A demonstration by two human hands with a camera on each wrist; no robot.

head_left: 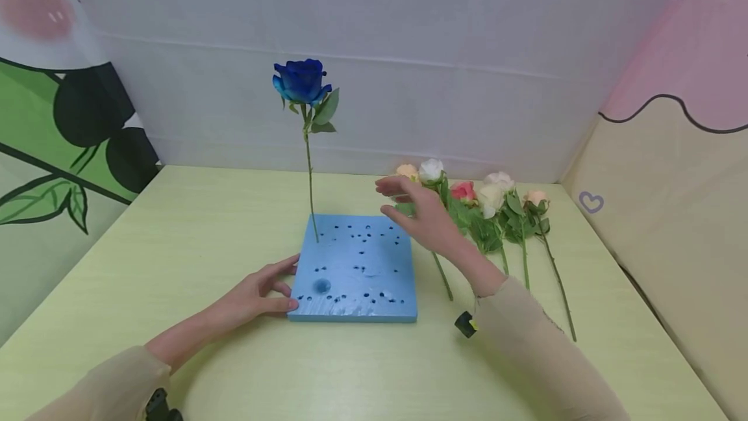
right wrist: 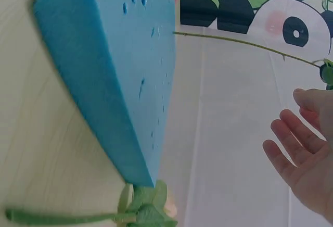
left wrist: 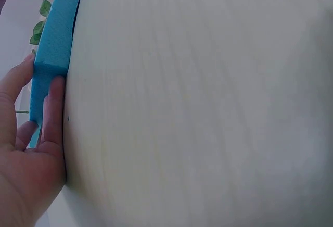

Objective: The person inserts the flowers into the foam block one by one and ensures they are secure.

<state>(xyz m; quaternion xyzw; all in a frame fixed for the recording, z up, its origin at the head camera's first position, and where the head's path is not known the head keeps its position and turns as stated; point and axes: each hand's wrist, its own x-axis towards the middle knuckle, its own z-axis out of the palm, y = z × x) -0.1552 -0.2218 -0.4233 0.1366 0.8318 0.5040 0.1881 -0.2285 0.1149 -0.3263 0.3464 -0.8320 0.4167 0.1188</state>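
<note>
A blue rose (head_left: pixel 302 83) stands upright with its stem in the far left part of a light blue foam block (head_left: pixel 345 258), whose top is dotted with holes. My left hand (head_left: pixel 260 291) rests against the block's left side, thumb at the near corner; in the left wrist view its fingers (left wrist: pixel 54 112) touch the block's side (left wrist: pixel 54 45). My right hand (head_left: pixel 423 213) hovers above the block's far right, its fingers spread loosely around nothing. In the right wrist view that hand (right wrist: pixel 307 154) is apart from both the block (right wrist: pixel 93 76) and the rose stem (right wrist: pixel 234 40).
Several cut roses lie on the table (head_left: pixel 234 206) to the right of the block, among them a pink rose (head_left: pixel 463 191), a white rose (head_left: pixel 431 170) and a peach rose (head_left: pixel 536 197). A pale cloth wall (head_left: pixel 374 109) rises behind the table.
</note>
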